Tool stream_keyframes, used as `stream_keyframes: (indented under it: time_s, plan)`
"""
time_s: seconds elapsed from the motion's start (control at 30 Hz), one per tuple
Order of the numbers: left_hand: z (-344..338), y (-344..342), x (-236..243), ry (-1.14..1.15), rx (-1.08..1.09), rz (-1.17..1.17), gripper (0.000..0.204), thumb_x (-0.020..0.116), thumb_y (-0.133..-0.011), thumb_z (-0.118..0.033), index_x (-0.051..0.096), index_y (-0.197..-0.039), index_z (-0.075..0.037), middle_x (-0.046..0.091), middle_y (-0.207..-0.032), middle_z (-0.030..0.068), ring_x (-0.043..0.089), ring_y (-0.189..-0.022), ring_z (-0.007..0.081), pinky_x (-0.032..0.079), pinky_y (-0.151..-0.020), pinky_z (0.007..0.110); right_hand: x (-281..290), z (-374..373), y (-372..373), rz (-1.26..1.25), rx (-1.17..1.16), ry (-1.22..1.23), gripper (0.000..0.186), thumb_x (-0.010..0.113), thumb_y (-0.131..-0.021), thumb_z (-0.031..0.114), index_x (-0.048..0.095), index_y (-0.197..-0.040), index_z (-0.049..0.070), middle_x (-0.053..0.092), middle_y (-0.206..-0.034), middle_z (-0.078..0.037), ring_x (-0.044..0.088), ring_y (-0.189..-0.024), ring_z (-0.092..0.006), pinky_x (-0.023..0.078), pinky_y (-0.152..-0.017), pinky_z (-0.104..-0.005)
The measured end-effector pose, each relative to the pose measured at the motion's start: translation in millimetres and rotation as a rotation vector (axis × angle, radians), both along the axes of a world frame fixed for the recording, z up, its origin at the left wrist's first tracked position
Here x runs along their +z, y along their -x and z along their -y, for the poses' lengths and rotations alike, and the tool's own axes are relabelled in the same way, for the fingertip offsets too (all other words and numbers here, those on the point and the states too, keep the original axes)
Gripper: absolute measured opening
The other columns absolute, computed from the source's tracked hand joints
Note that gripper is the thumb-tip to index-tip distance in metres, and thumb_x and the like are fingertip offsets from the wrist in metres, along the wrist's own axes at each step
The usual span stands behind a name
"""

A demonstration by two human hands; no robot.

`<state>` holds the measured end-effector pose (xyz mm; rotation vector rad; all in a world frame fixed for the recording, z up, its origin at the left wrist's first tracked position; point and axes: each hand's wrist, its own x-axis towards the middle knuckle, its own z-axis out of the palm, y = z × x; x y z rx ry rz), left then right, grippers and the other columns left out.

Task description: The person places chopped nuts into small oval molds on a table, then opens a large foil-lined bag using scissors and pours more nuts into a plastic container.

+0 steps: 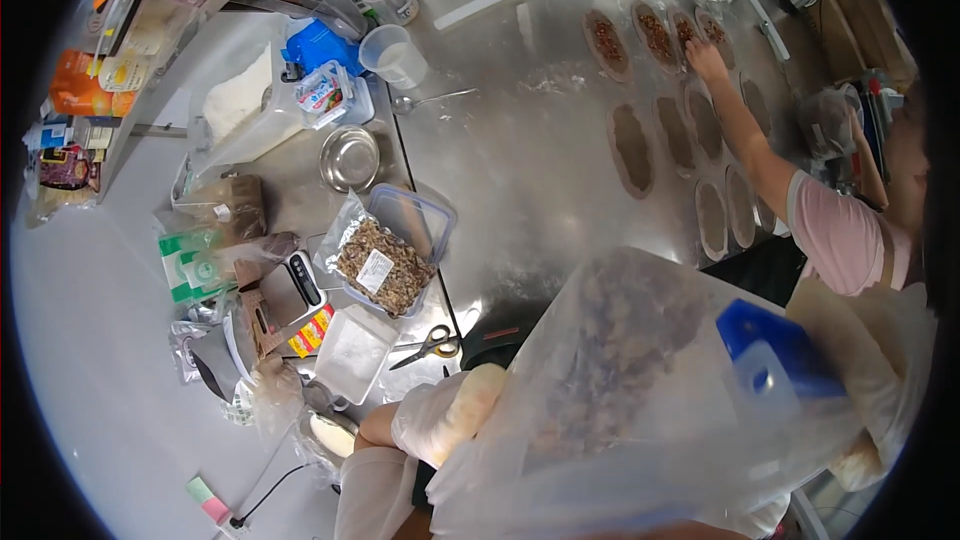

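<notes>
Close in front of me, a large translucent plastic container (640, 380) is held up between my hands. Blurred brown and purplish pieces show through its wall. A blue flat scraper with a hole (775, 345) is at its right side. My left hand (468, 415), in a clear glove, grips the container's left edge. My right hand (850, 350), also gloved, is closed against the right edge; its fingers are partly hidden. Farther off on the steel table lie several flat brown dough ovals (632, 150). Those at the back, such as one dough oval (606, 43), carry reddish-brown bits.
At the right, a co-worker in a pink sleeve (835, 230) touches a back oval with one hand (708, 62). On the left stand a bag of chopped nuts (385, 265), a steel bowl (350, 158), scissors (432, 343), a white tub (357, 350) and a scale (300, 285).
</notes>
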<state>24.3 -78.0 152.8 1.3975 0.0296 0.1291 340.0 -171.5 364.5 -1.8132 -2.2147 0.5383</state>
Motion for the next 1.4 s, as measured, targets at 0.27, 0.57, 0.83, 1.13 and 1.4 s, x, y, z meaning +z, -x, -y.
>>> stream_keyframes:
  time_s: [0.27, 0.57, 0.83, 1.13, 1.4]
  plan:
    - [-8, -10, 24, -0.355, 0.162, 0.416, 0.097, 0.072, -0.072, -0.010, 0.007, -0.142, 0.007, 0.061, -0.092, 0.0143, 0.060, -0.070, 0.0288, 0.046, -0.056, 0.036, 16, 0, 37, 0.203, -0.039, -0.105, 0.052, 0.044, -0.087, 0.035, 0.055, -0.113, -0.009, 0.062, -0.072, -0.015, 0.059, -0.051, -0.0227, 0.047, -0.044, -0.0319]
    - [-6, 4, 22, -0.434, 0.217, 0.387, 0.093, 0.071, -0.070, -0.004, 0.012, -0.142, 0.006, 0.059, -0.080, 0.0121, 0.057, -0.059, 0.0264, 0.042, -0.049, 0.034, 29, -1, 51, 0.296, -0.056, -0.162, 0.047, 0.051, -0.081, 0.030, 0.058, -0.113, -0.004, 0.063, -0.072, -0.011, 0.058, -0.050, -0.0191, 0.045, -0.043, -0.0302]
    - [-3, -2, -2, -0.302, 0.391, 0.021, 0.092, 0.059, -0.080, -0.044, 0.012, -0.144, 0.002, 0.048, -0.119, 0.0148, 0.053, -0.100, 0.0272, 0.043, -0.085, 0.037, 4, -16, 16, 0.079, 0.031, -0.046, 0.051, 0.048, -0.088, 0.028, 0.050, -0.115, -0.015, 0.061, -0.073, -0.018, 0.060, -0.052, -0.0263, 0.046, -0.046, -0.0321]
    - [-29, -95, -137, 0.462, 0.642, -0.382, 0.065, 0.044, -0.096, -0.032, 0.013, -0.146, -0.004, 0.031, -0.145, 0.0127, 0.032, -0.132, 0.0215, 0.026, -0.107, 0.031, -345, 0, 13, -0.439, -0.935, -0.068, 0.031, 0.054, -0.085, 0.014, 0.058, -0.114, 0.006, 0.061, -0.085, -0.024, 0.061, -0.076, -0.0383, 0.048, -0.067, -0.0426]
    - [-26, -105, -220, -0.051, 0.690, -0.650, 0.068, 0.062, -0.082, -0.025, 0.031, -0.140, -0.004, 0.051, -0.121, 0.0223, 0.055, -0.104, 0.0338, 0.044, -0.088, 0.039, -409, -15, 51, 0.019, -1.023, -0.309, 0.050, 0.064, -0.079, 0.016, 0.049, -0.125, 0.006, 0.055, -0.117, -0.019, 0.052, -0.107, -0.0349, 0.046, -0.088, -0.0405]
